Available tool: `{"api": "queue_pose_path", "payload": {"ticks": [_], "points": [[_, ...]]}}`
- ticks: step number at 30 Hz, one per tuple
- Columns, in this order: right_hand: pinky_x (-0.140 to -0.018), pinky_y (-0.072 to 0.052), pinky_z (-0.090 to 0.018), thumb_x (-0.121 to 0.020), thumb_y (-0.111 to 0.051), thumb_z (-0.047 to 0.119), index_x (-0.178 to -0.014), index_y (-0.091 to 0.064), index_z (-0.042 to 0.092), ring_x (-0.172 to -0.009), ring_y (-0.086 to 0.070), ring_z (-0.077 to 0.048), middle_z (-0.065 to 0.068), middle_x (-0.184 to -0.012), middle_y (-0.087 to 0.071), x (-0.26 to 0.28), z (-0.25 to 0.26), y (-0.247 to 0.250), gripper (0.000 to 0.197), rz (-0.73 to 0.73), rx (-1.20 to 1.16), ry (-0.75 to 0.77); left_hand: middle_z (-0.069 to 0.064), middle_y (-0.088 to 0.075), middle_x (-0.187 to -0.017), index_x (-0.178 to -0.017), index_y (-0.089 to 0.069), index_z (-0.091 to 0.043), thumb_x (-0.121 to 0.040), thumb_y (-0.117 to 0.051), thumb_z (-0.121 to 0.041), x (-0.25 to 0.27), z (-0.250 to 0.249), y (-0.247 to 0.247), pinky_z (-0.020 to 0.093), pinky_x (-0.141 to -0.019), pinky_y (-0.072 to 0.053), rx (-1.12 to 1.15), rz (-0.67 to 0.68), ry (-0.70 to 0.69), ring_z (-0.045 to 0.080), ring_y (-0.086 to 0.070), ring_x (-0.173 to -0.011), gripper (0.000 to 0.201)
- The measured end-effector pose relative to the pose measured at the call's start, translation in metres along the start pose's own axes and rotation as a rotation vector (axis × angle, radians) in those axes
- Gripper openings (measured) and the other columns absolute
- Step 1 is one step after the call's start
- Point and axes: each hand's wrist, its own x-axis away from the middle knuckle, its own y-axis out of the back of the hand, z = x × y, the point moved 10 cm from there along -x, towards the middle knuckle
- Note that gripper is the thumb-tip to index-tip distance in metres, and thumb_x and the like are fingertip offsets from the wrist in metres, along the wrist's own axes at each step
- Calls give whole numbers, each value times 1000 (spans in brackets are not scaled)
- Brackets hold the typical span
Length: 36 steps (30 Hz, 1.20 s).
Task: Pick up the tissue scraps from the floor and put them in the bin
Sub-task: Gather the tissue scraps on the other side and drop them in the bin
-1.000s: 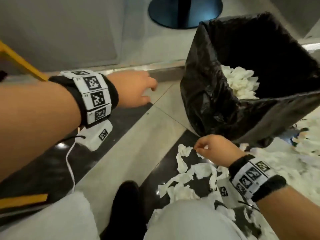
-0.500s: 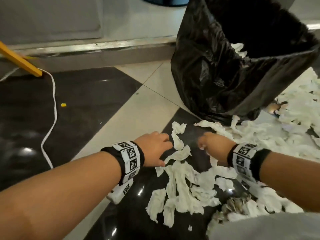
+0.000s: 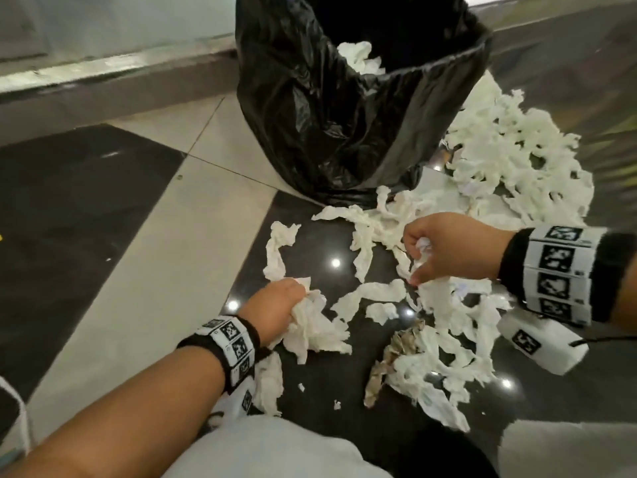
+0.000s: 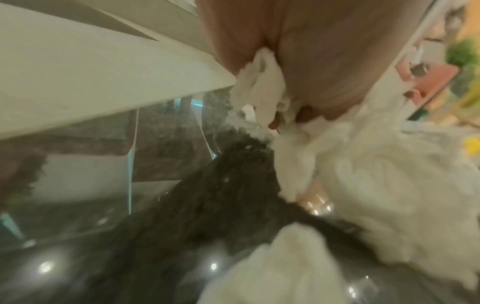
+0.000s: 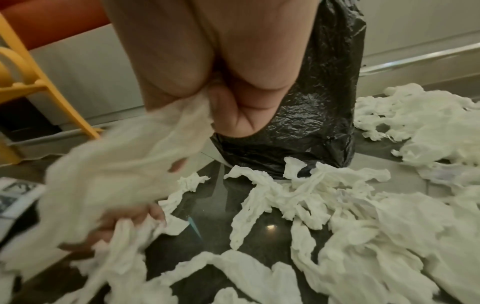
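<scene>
Some tissue is already in the bin (image 3: 406, 108), but lots of tissue scraps (image 3: 510, 160) still lie on the floor (image 3: 144, 257) around it — the left hand (image 3: 275, 308) and right hand (image 3: 448, 246) each squeeze a bunch.

Looks like you're in some kind of public indoor spot, maybe a lobby or cafe-type seating area, not a home. The floor (image 3: 144, 236) is polished stone, glossy black slabs next to pale beige ones, with ceiling lights reflecting off the dark parts. A metal-edged step (image 3: 103, 69) runs along the wall behind the bin (image 3: 331, 125), which is lined with a black plastic bag. From your right wrist you can see a yellow metal frame (image 5: 49, 88) with an orange panel (image 5: 52, 22) above it, like commercial furniture. Can't pin down the exact venue.
</scene>
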Motion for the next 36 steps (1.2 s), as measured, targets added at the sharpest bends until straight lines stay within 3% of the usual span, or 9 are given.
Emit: {"api": "queue_pose_path", "payload": {"ticks": [4, 9, 12, 16, 20, 24, 27, 33, 36], "points": [[-74, -52, -33, -78, -66, 13, -65, -54, 33, -82, -60, -20, 9, -81, -58, -42, 1, -30, 26, 13, -69, 63, -1, -52, -105, -114, -54, -24, -82, -39, 3, 1, 12, 26, 27, -88, -42, 191, -120, 116, 17, -53, -99, 44], [-87, -48, -30, -89, -53, 16, -104, -64, 29, -101, -58, -17, 5, -103, -61, -68, 11, -71, 22, 79, 48, 202, 3, -51, -118, -124, -58, -26, -84, -41, 4, 9, 9, 32, 31, -100, -41, 176, -108, 133, 20, -52, -108, 53], [-92, -46, -33, -82, -66, 37, -126, -48, 37, -106, -54, -20, 0, -115, -49, -77, 17, -109, 47, 185, 251, 306, 3, -51, -107, -109, -61, -20, -82, -47, -24, 33, 15, 38, 37, -93, -44, 224, -163, 214, 21, -52, -100, 31], [-88, -48, -36, -74, -75, 29, -138, -26, 45, -103, -53, -23, -7, -130, -35, -73, 3, -168, 82, 373, 530, 380, -6, -39, -103, -103, -50, -27, -60, -72, -61, 61, 30, 29, 26, -82, -41, 195, -115, 376, 12, -49, -89, 59], [-83, -45, -36, -91, -51, 19, -133, -39, 35, -104, -55, -28, -10, -131, -37, -62, 11, -172, 47, 324, 624, 520, -7, -32, -112, -104, -44, -29, -50, -84, -53, 78, 37, 5, 23, -85, -43, 106, -21, 422, 12, -48, -93, 72], [-85, -49, -40, -83, -48, 6, -110, -57, 20, -98, -58, -28, -6, -116, -48, -65, 13, -160, 31, 264, 541, 566, -6, -31, -118, -109, -45, -28, -48, -84, -50, 91, 30, -54, 31, -90, -48, -20, 221, 415, 15, -43, -101, 76], [-83, -47, -32, -78, -51, 1, -97, -62, 18, -93, -56, -22, -2, -104, -52, -74, 8, -134, 28, 159, 278, 472, 2, -38, -119, -107, -51, -21, -72, -70, -36, 94, 20, -92, 35, -86, -47, -138, 353, 351, 25, -48, -102, 42], [-65, -51, -27, -75, -69, 12, -81, -56, 25, -72, -54, -10, 0, -96, -56, -75, -14, -92, 19, -3, -161, 299, 3, -57, -104, -94, -53, -16, -83, -55, -16, 51, 10, -36, 22, -68, -42, -115, 115, 260, 17, -55, -84, 11], [-69, -55, -36, -62, -84, 28, -80, -52, 28, -78, -56, -16, 6, -91, -50, -73, -26, -88, 37, 41, -174, 221, 3, -26, -154, -128, -43, -24, -85, -54, -11, 12, -20, -10, 40, -96, -46, -180, -19, 76, 29, -50, -117, 46]]}}
